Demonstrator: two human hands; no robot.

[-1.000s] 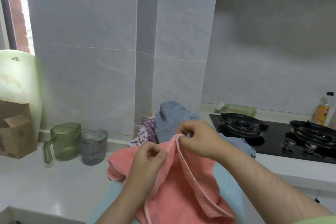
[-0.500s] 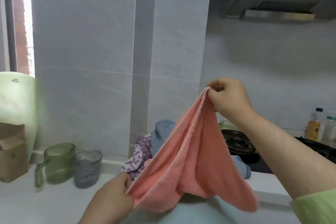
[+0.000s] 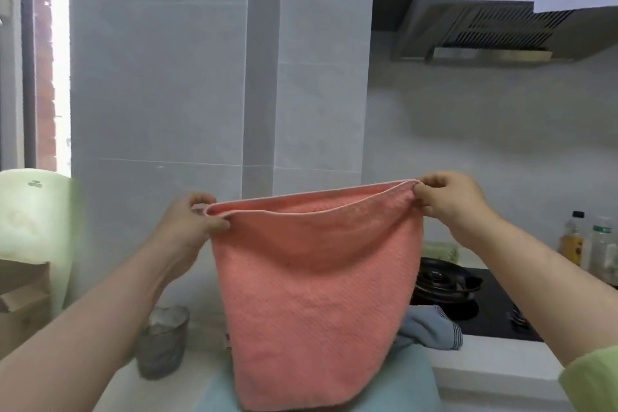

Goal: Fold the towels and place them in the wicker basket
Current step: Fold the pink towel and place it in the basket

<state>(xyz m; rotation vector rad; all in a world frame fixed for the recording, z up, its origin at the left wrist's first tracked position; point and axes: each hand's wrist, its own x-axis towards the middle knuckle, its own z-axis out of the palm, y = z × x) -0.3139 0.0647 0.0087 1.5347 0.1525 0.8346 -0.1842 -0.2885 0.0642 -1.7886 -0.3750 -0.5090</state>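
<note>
A pink towel [image 3: 311, 281] hangs spread out in front of me, above the counter. My left hand [image 3: 192, 222] pinches its top left corner and my right hand [image 3: 444, 197] pinches its top right corner, at about the same height. The top edge sags a little between them. A blue-grey towel [image 3: 431, 328] lies on the counter behind the pink one, partly hidden. A light teal cloth [image 3: 418, 388] lies under the pink towel's lower end. No wicker basket is in view.
A grey cup [image 3: 164, 341] stands on the white counter [image 3: 495, 365] at the lower left. A cardboard box [image 3: 23, 298] and a pale green board [image 3: 36, 214] are at the far left. A black gas hob [image 3: 468, 298] and bottles [image 3: 573, 237] are at the right, under a range hood [image 3: 485, 33].
My left hand rose from low at the towel's bottom to its top left corner, and my right hand moved right. The towel went from a bunched drape to spread flat. The view tilted up.
</note>
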